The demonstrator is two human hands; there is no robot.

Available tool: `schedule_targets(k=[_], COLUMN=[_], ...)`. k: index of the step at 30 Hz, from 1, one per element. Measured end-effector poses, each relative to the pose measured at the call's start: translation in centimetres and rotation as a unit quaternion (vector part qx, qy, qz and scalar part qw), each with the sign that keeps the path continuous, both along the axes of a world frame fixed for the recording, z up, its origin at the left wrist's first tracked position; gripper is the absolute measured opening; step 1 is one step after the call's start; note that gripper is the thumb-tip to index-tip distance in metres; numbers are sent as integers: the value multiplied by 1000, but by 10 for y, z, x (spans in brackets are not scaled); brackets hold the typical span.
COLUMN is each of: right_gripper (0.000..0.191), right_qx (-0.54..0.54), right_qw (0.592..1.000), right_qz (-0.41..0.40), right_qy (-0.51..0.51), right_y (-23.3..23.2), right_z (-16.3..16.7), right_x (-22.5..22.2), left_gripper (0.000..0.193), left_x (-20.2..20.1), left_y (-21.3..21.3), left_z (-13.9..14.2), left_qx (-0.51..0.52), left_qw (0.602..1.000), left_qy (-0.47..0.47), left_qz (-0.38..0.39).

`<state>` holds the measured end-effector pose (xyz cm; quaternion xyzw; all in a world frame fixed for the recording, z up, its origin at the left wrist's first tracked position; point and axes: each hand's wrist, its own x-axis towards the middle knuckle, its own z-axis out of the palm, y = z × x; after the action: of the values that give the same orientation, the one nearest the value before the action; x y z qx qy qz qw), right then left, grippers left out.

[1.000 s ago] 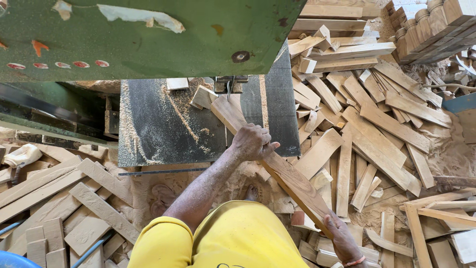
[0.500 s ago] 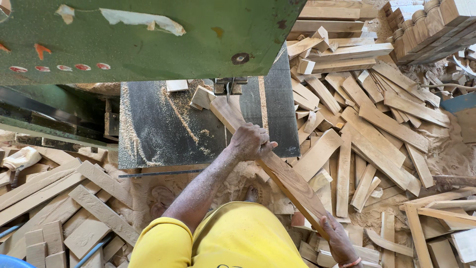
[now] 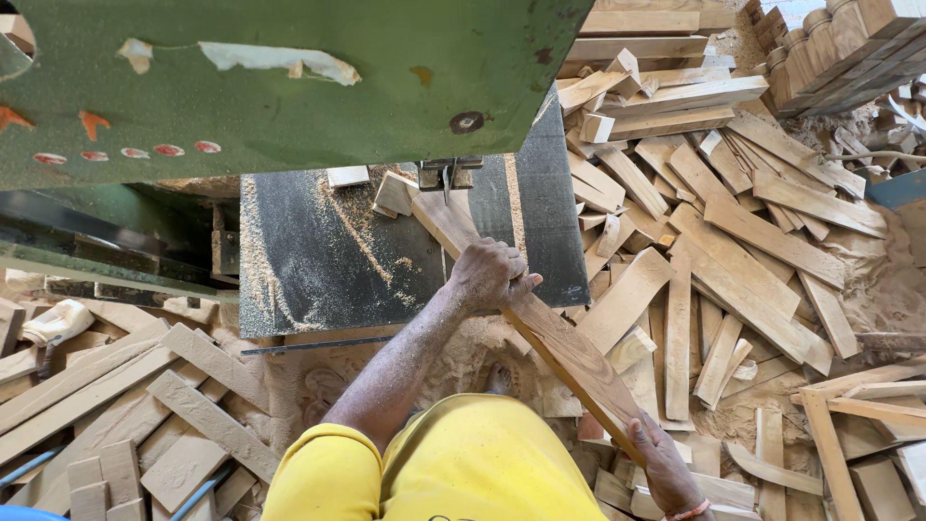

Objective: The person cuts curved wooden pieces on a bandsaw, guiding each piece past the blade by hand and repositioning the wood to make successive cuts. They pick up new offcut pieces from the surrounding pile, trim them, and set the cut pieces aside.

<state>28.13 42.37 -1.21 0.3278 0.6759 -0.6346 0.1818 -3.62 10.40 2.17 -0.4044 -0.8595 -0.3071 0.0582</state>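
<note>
A long wooden plank (image 3: 564,342) lies slantwise across the dark, sawdust-strewn saw table (image 3: 318,260). Its far end sits at the blade guide (image 3: 446,177) under the green saw housing (image 3: 270,77). My left hand (image 3: 489,277) presses down on the plank's middle, fingers curled over it. My right hand (image 3: 666,463) grips the plank's near end, low at the right beside my yellow shirt. A small wood offcut (image 3: 394,193) rests on the table just left of the blade.
Heaps of cut wooden strips (image 3: 733,260) cover the ground to the right. More flat boards (image 3: 106,405) lie at lower left. Stacked timber (image 3: 839,48) stands at top right. Sawdust covers the ground around my feet.
Almost nothing differs. Both hands keep their hold on the plank, which stays at the blade; the view has barely shifted.
</note>
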Motion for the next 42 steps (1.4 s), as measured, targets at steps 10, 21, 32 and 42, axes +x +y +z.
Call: schedule_targets(k=[10,21,32,42], right_gripper=[77,82,83,81], right_qx=[49,60,-1,2], right_qw=[998,997,998,999], right_qz=[48,41,-25,-11], right_qy=[18,-9,-49,-39], right_y=[-14,-15,-16,-21], right_z=[12,5,-6,-8], right_x=[-3,-2,-1,0], left_gripper=[52,48,50,50], left_x=[-6,-12,-16,-20], left_y=[0,-2,-4,-6], left_z=[-10,-14,-9,-9], left_qx=[-12,3,-23,-15], left_qw=[1000,1000,1000,1000], left_qy=[4,19,14,14], left_qz=[-5,-9,-9,-15])
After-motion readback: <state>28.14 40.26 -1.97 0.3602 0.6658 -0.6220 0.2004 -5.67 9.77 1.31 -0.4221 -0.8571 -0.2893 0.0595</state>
